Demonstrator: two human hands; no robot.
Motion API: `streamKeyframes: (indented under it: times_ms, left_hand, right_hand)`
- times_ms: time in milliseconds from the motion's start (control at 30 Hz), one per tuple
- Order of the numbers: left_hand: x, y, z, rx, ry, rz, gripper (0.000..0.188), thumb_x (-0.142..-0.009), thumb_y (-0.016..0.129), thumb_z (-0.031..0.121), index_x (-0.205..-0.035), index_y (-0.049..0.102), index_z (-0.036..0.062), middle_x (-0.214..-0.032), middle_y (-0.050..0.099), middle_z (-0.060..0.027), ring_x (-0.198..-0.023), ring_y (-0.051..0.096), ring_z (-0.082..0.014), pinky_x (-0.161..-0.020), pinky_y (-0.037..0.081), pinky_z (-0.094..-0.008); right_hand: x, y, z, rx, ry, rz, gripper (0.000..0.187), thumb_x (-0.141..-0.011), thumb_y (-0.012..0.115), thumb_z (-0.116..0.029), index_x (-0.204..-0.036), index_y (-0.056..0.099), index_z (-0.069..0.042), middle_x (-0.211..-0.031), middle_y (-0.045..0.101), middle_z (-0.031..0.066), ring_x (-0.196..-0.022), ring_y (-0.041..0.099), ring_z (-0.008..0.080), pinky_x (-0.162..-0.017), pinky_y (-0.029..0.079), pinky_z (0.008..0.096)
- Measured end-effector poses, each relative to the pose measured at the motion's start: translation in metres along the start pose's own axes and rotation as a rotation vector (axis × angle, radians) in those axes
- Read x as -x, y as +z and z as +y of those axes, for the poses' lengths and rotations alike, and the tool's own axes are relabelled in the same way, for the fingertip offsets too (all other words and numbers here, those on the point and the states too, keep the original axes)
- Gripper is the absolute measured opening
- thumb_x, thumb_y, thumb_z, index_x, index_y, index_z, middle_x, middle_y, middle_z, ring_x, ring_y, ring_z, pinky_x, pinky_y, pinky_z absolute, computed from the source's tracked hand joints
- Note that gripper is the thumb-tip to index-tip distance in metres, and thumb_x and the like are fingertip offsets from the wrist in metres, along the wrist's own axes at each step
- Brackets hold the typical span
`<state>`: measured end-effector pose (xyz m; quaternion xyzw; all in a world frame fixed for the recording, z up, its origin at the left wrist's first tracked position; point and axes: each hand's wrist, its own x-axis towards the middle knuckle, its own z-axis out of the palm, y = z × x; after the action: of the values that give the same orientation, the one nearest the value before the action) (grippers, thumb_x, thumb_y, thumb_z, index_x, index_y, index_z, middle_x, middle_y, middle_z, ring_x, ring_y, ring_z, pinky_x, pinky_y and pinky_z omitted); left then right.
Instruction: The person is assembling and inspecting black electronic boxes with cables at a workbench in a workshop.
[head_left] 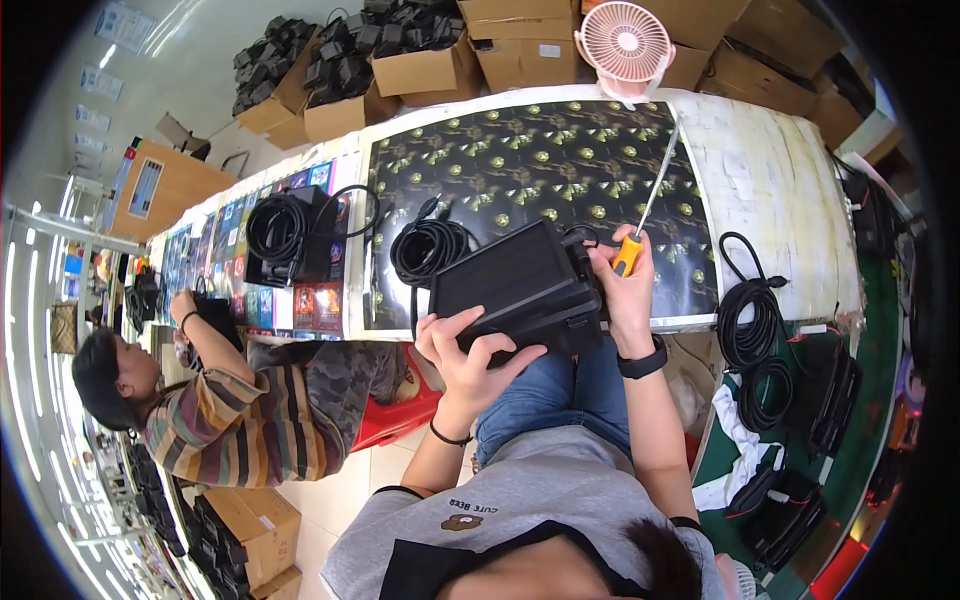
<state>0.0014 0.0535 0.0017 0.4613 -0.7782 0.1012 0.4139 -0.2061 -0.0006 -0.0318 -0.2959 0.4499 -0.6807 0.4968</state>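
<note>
A black box-shaped device (510, 280) with a flat rectangular face sits tilted at the table's near edge, in front of my body. My left hand (462, 352) grips its lower left side, thumb and fingers spread along the edge. In my right hand (630, 290) is a screwdriver (627, 255) with a yellow and black handle, its long shaft pointing up and away. The fingers of that hand are also close to the device's right end, by a short black cable; whether they touch it is hard to tell. A coiled black cable (428, 250) lies just left of the device.
Another black device with coiled cable (285, 235) rests farther left. A pink fan (627, 45) stands at the table's far edge. More coiled cable (748, 325) hangs over the right side. At left sits a co-worker (240, 420) in a striped top. Cartons (430, 75) line the back.
</note>
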Motion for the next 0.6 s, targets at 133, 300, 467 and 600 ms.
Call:
streamKeyframes:
  times_ms: [133, 300, 467, 600]
  left_hand:
    - [-0.005, -0.011, -0.011, -0.003, -0.125, -0.059, 0.048, -0.051, 0.093, 0.038, -0.079, 0.059, 0.0197, -0.118, 0.052, -0.0073, -0.11, 0.041, -0.0294, -0.096, 0.03, -0.0432]
    - [-0.02, 0.005, -0.015, 0.019, -0.233, 0.019, 0.043, -0.056, 0.093, 0.028, -0.085, 0.062, 0.0177, -0.124, 0.049, -0.0084, -0.116, 0.04, -0.0309, -0.099, 0.029, -0.0445]
    - [-0.039, 0.037, -0.01, 0.198, -0.31, 0.213, 0.024, -0.075, 0.079, 0.004, -0.089, 0.061, 0.0109, -0.129, 0.046, -0.014, -0.121, 0.039, -0.0315, -0.103, 0.028, -0.0426]
    - [-0.049, 0.058, -0.008, 0.656, -0.548, 0.069, 0.031, -0.086, 0.065, 0.004, -0.115, 0.055, 0.0088, -0.139, 0.035, -0.0154, -0.13, 0.035, -0.0314, -0.109, 0.027, -0.0398]
  right_hand:
    - [-0.007, 0.013, 0.007, 0.182, -0.005, -0.11, 0.03, -0.085, 0.071, 0.002, -0.104, 0.05, -0.007, -0.092, 0.068, 0.005, -0.09, 0.066, 0.0112, -0.082, 0.05, 0.0226]
    - [-0.011, 0.023, 0.007, 0.189, -0.172, -0.079, 0.021, -0.093, 0.067, -0.016, -0.108, 0.054, -0.007, -0.127, 0.06, 0.0147, -0.103, 0.06, 0.0112, -0.079, 0.048, 0.0204]
    - [-0.006, 0.0, -0.017, 0.216, -0.27, 0.056, 0.031, -0.085, 0.075, -0.012, -0.104, 0.052, -0.009, -0.132, 0.057, 0.0115, -0.081, 0.05, 0.006, -0.076, 0.045, 0.0208]
    - [0.001, -0.007, -0.015, 0.471, -0.351, 0.108, 0.04, -0.078, 0.083, -0.017, -0.104, 0.054, -0.007, -0.134, 0.055, 0.011, -0.084, 0.049, 0.0093, -0.079, 0.045, 0.0242]
